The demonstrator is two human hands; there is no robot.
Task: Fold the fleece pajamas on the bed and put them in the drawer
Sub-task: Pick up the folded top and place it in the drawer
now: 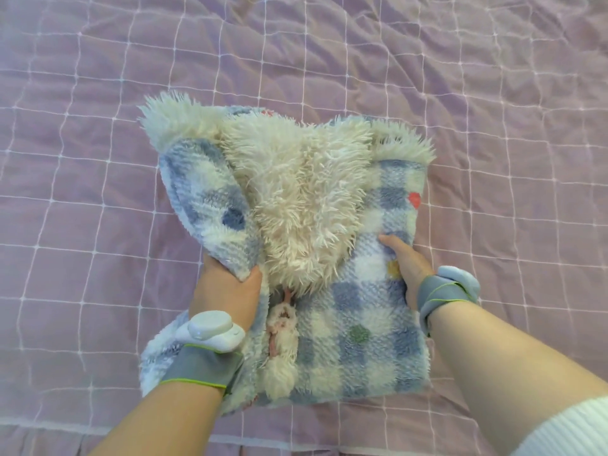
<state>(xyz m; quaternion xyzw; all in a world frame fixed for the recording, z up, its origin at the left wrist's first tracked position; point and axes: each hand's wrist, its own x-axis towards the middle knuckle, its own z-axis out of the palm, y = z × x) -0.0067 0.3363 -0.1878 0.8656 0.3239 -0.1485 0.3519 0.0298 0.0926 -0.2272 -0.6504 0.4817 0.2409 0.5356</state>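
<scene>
The fleece pajamas [358, 327], blue-and-white check with coloured dots and a shaggy cream lining, lie partly folded on the bed in the middle of the view. My left hand [227, 287] grips the lower edge of a checked flap with the cream lining bunched beside it, lifted over the bundle. My right hand [408, 264] holds the right side of the bundle, thumb on top and fingers hidden under the fleece. A cream pompom on a pink cord [279, 327] lies between my wrists. No drawer is in view.
A lilac bedspread [98, 192] with a white grid pattern, wrinkled at the far right, covers the whole view around the pajamas. Its near edge [65, 429] runs along the bottom. Grey wristbands with white devices sit on both wrists.
</scene>
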